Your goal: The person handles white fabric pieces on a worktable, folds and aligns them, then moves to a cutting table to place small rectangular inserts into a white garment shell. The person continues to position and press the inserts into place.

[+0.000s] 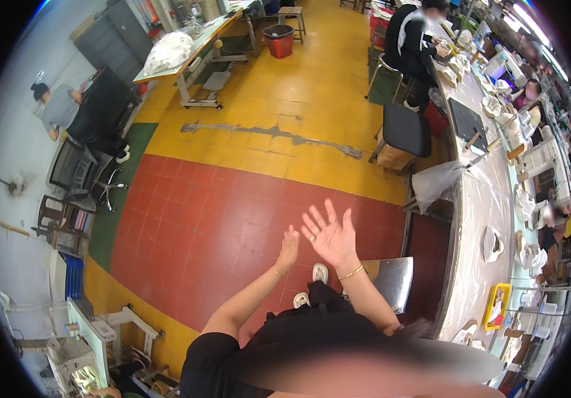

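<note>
Both of my hands are raised in front of me over the red floor, close beside each other and not touching. My right hand (330, 235) is open with its fingers spread and palm showing; a ring is on one finger and a gold bracelet (351, 272) circles the wrist. My left hand (288, 250) is turned edge-on, with its fingers stretched upward and nothing visible in it; some of its fingers are hidden behind one another. Below them are my light shoes (320, 272). The nearest furniture is a metal-topped stool (398, 282) by my right forearm.
A long work table (474, 219) with pale sewn pieces runs along the right, with a yellow basket (497, 306) on it. A black-seated stool (404, 131) and a seated person (412, 41) are beside it. A sewing machine (73, 358) stands lower left; a red bin (279, 43) is ahead.
</note>
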Available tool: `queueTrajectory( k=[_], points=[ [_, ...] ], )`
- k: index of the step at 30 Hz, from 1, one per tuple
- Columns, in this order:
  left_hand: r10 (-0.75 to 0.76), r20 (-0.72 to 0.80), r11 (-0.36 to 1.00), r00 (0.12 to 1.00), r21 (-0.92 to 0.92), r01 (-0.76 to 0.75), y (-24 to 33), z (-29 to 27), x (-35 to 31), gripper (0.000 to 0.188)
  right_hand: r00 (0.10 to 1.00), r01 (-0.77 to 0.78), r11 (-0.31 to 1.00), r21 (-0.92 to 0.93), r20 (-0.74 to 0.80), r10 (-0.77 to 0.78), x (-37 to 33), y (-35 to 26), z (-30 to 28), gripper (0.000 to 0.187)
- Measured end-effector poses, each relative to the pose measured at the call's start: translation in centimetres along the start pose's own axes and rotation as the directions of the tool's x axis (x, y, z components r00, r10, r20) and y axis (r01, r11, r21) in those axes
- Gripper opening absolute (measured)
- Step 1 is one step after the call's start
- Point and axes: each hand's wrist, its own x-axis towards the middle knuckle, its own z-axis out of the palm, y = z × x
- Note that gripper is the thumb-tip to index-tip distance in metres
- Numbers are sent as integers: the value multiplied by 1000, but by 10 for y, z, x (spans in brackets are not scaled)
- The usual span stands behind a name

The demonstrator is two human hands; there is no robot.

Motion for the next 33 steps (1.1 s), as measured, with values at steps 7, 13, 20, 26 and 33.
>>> queueTrajectory(
  k=[7,13,20,26,33],
  points=[
    [115,403,640,908,-729,243,119,39,88,94,719,615,-51,-787,586,-374,88,-53,54,75],
    [287,417,788,862,-614,35,281,71,151,96,580,467,-570,-676,721,-380,195,-139,80,73],
    [403,499,825,768,-560,-69,398,82,250,98,522,505,-460,-730,683,-511,300,-248,129,74],
    [448,567,867,691,-465,-181,473,97,359,97,371,406,-598,-691,723,-583,377,-267,153,71],
    [294,848,946,442,-325,-5,544,125,410,91,194,208,-356,-911,395,-898,427,-374,186,71]
  ],
)
